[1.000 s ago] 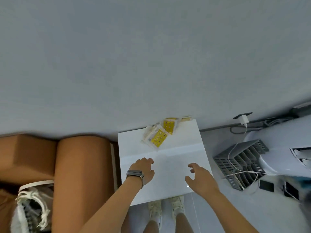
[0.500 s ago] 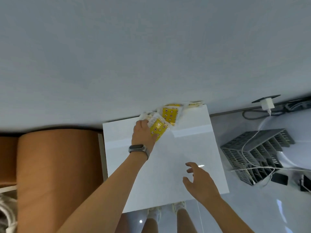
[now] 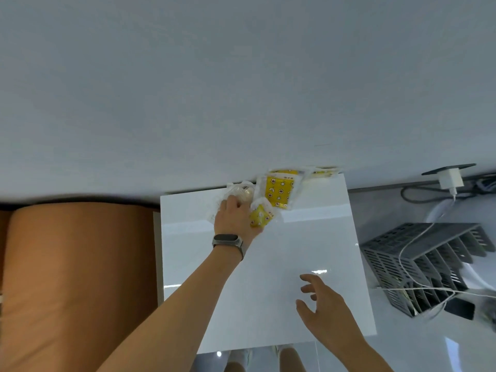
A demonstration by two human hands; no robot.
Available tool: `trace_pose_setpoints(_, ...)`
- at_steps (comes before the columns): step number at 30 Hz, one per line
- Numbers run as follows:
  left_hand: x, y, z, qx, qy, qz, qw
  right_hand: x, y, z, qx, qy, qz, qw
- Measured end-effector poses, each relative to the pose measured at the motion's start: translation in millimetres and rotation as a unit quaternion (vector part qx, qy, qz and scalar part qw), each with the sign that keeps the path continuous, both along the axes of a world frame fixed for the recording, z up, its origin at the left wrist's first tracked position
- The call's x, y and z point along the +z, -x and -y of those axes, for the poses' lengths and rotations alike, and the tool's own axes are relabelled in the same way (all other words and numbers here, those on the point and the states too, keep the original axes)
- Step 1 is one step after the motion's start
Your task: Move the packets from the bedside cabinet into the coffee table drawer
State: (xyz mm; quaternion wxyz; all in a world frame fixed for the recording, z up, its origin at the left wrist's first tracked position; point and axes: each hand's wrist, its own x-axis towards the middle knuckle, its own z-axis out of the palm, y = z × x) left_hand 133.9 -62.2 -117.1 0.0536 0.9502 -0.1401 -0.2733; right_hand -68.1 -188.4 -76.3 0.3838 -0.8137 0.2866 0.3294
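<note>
Head view: left hand (image 3: 236, 218) fingers (image 3: 233, 204) curl onto the near packet (image 3: 259, 216), gripping it at the bedside cabinet's (image 3: 268, 264) back edge; more packets (image 3: 279, 189) lie just beyond, by the wall. Right hand (image 3: 326, 312) hovers loose-fingered, holding nothing.

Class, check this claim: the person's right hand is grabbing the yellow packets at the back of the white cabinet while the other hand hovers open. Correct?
Not quite. The head view shows the left hand, with the wristband, on the packets at the back of the cabinet; the right hand hovers open.
</note>
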Motion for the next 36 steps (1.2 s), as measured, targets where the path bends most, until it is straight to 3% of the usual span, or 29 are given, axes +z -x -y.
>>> trace_pose_setpoints(3, 4, 14, -14, 0.026, 0.063, -0.036, 0.997, -2, -6, -3, -0.005, -0.012, 0.008, 1.000)
trace_pose_setpoints(5, 15, 25, -22, 0.145, 0.167, -0.085, 0.972, -5, -15, -5, -0.005, -0.021, 0.021, 1.000)
trace_pose_setpoints(10, 33, 46, -53, 0.429, 0.352, -0.118, 0.823, -12, -65, -20, 0.030, 0.006, 0.131, 0.991)
trace_pose_setpoints(14, 33, 55, -91, 0.597, 0.446, -0.166, 0.646, -17, -125, -47, 0.115, 0.030, 0.233, 0.965)
trace_pose_setpoints(15, 33, 57, -100, 0.615, 0.460, -0.169, 0.618, -19, -140, -54, 0.140, 0.040, 0.249, 0.957)
trace_pose_setpoints(17, 30, 62, -119, 0.623, 0.450, -0.151, 0.622, -24, -163, -68, 0.180, 0.070, 0.254, 0.948)
trace_pose_setpoints(21, 27, 75, -142, 0.622, 0.411, -0.085, 0.661, -45, -180, -89, 0.209, 0.127, 0.188, 0.951)
trace_pose_setpoints(25, 30, 83, -148, 0.660, 0.416, -0.056, 0.623, -67, -163, -96, 0.226, 0.175, 0.213, 0.934)
trace_pose_setpoints(30, 33, 88, -143, 0.642, 0.386, -0.119, 0.651, -76, -149, -90, 0.260, 0.236, 0.297, 0.888)
trace_pose_setpoints(34, 39, 91, -140, 0.654, 0.401, -0.209, 0.607, -75, -139, -78, 0.264, 0.199, 0.386, 0.861)
trace_pose_setpoints(36, 42, 91, -137, 0.651, 0.413, -0.235, 0.592, -71, -131, -75, 0.237, 0.164, 0.394, 0.873)
